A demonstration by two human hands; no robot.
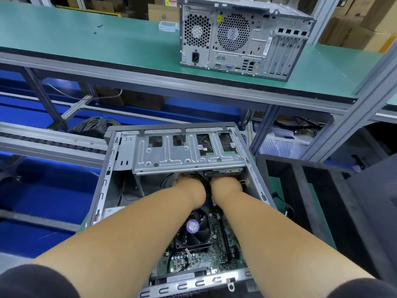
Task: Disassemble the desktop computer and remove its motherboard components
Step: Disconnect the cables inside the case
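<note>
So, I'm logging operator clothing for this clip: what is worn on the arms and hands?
Both forearms are bare. The left hand and right hand show no gloves on the visible parts. Dark short sleeves cover the upper arms. No watch or wrist strap shows.

One head-worn wide-angle view looks forward and steeply down, close over the open computer case (120,168).

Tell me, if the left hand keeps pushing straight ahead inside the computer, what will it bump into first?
Probably the dark cables right at its fingertips. The left hand points away from the person, under the metal drive cage. The fingers are hidden there, so depth is hard to judge; behind the cables lies the case's far wall.
</note>
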